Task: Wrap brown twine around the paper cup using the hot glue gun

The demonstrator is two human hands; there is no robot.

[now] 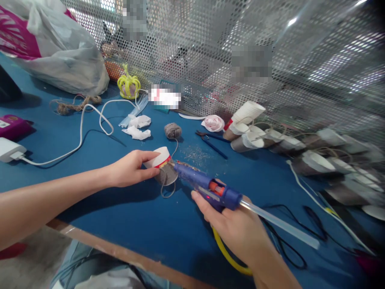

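My left hand [135, 167] is closed round a small paper cup [162, 155] tipped on its side. The cup has a white part, a red band and grey yarn wrapped at its lower part. A loop of that yarn [168, 196] hangs from it, and a strand runs back to a grey yarn ball [173, 131]. In my right hand [230, 218] is a blue hot glue gun [195, 176], its nozzle at the cup by the red band. A clear glue stick [279, 224] sticks out of the gun's rear. Whether the nozzle touches the cup I cannot tell.
Blue-handled pliers [212, 142] and a pink rolled ribbon [213, 123] lie behind the gun. Several yarn-wrapped cups [249, 138] stand at the right. Crumpled white paper [136, 132], a white cable [81, 132], brown twine [78, 105] and a plastic bag [66, 60] occupy the left. Perforated metal [204, 52] borders the back.
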